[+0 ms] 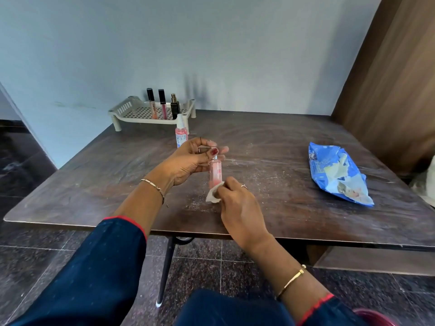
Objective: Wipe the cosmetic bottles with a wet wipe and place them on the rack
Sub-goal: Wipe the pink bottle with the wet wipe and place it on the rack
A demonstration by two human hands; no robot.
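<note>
**Position.** The small pink bottle is being held upright over the middle of the desk. Whether its base is touching the surface cannot be told.

**Hands.**
- The left hand is gripping the bottle at the top, with fingers and thumb curling round the cap and neck.
- The right hand is pinching a folded wet wipe against the bottle's lower end, its fingers closing narrowly on the cloth.

**Handling assessment.**
- The bottle is presenting as light, rigid and slim. It is a translucent cylinder with pink contents and a printed label, and whether it is glass or plastic cannot be told.
- The damp wipe is likely making the smooth wall slippery. The hold at the cap, where the shoulder gives a stop, is therefore judged the sound one, leaving the body free for wiping.
- If the bottle is glass, a drop onto the desk would be risking breakage.
- The wipe is looking soft, thin and limp, and is conforming to the curve of the bottle.

**Surroundings.**
- A second pink spray bottle with a white cap is standing on the desk just in front of the rack.
- The rack is a pale plastic tray with a perforated floor, slotted walls and short legs.
- Two lip-gloss tubes and a dark perfume bottle are standing in the rack.
- A crinkled blue wipes packet is lying well to the right.
- The desk is showing a dark, scuffed wood-grain top.
</note>
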